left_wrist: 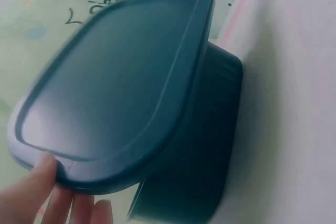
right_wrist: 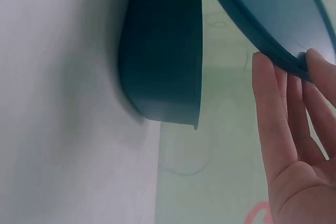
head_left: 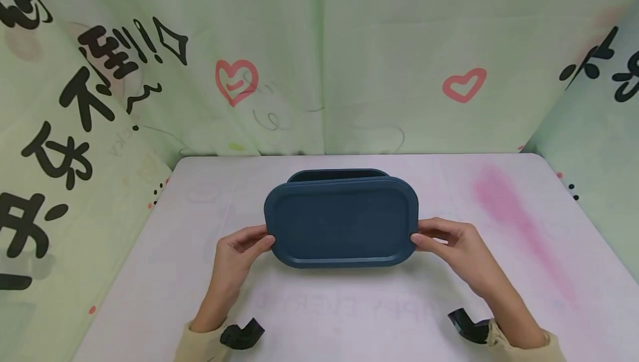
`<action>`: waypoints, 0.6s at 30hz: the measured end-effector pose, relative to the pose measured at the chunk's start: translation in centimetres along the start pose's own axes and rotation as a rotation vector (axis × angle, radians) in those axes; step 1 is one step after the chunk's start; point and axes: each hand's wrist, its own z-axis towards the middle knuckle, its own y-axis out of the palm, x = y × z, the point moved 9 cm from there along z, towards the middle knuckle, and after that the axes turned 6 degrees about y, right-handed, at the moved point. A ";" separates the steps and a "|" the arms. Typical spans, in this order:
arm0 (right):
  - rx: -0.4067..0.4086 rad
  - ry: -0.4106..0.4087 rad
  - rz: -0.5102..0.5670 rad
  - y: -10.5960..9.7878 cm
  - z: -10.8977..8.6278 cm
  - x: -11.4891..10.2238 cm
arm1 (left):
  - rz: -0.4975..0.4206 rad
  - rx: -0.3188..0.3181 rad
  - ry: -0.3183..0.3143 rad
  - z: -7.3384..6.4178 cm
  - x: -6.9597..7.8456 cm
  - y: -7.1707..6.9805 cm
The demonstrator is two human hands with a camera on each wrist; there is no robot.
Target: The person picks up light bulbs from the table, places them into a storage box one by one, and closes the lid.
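A dark blue rectangular lid (head_left: pixel 341 222) with rounded corners is held level-to-tilted between both hands. My left hand (head_left: pixel 238 256) pinches its left end, thumb on top and fingers beneath. The right end is pinched by my right hand (head_left: pixel 461 254) in the same way. Behind and below the lid stands a matching deep blue box (left_wrist: pixel 210 129) on the table; in the head view only its far rim (head_left: pixel 339 172) shows. The right wrist view shows a gap between the lid (right_wrist: pixel 283 14) and the box's wall (right_wrist: pixel 163 61).
The white table (head_left: pixel 379 317) has a pink smear on its right side. Pale green curtains (head_left: pixel 379 46) with black lettering and red hearts hang at the back and both sides. A black strap piece (head_left: pixel 243 334) sticks out from each wrist.
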 end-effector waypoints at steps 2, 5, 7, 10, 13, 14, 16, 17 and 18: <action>-0.010 -0.002 0.031 0.1 0.0 0.0 | -0.030 -0.006 -0.002 0.1 -0.1 0.2; -0.023 -0.001 0.073 0.3 0.1 0.2 | -0.047 -0.011 -0.013 0.1 -0.3 0.4; -0.026 0.009 0.084 0.3 0.2 0.3 | -0.051 -0.006 -0.031 0.1 -0.5 0.5; -0.027 0.020 0.097 0.4 0.2 0.6 | -0.054 0.003 -0.065 0.1 -0.9 0.6; -0.028 0.011 0.113 0.5 0.3 0.7 | -0.054 0.005 -0.098 0.1 -1.3 0.7; -0.030 0.006 0.119 0.6 0.3 0.7 | -0.050 0.002 -0.105 0.2 -1.5 0.7; -0.038 0.006 0.123 0.7 0.4 0.8 | -0.041 -0.011 -0.118 0.3 -1.7 0.9; -0.042 0.012 0.125 0.8 0.5 0.9 | -0.036 -0.019 -0.122 0.3 -1.9 0.9; -0.044 0.020 0.121 0.9 0.5 1.0 | -0.030 -0.027 -0.127 0.3 -2.0 1.0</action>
